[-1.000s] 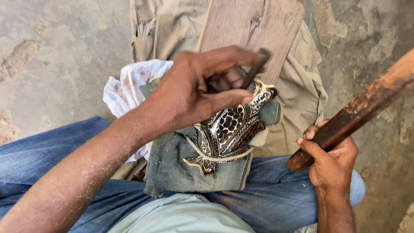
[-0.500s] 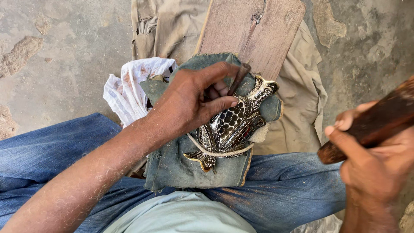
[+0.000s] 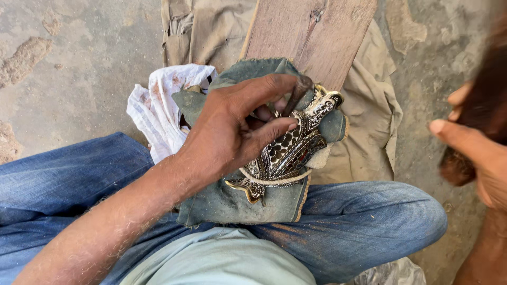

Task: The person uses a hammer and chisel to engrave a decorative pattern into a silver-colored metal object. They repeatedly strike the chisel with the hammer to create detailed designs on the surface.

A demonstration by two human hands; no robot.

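— Where's the metal piece point(image 3: 293, 150)?
— Centre of the frame, on a denim pad point(image 3: 237, 200) over the lap.
— The hands?
— Left hand point(image 3: 235, 129) pinches a punch point(image 3: 297, 94) against it. Right hand point(image 3: 475, 153), at right edge, grips a blurred mallet point(image 3: 478, 111).

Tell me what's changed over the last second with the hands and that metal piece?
The right hand has lifted its brown wooden mallet up toward the camera, to the frame's right edge. The left hand has lowered its dark punch onto the patterned, fish-shaped metal piece. The piece, green-grey cloth pad and wooden plank stayed put.
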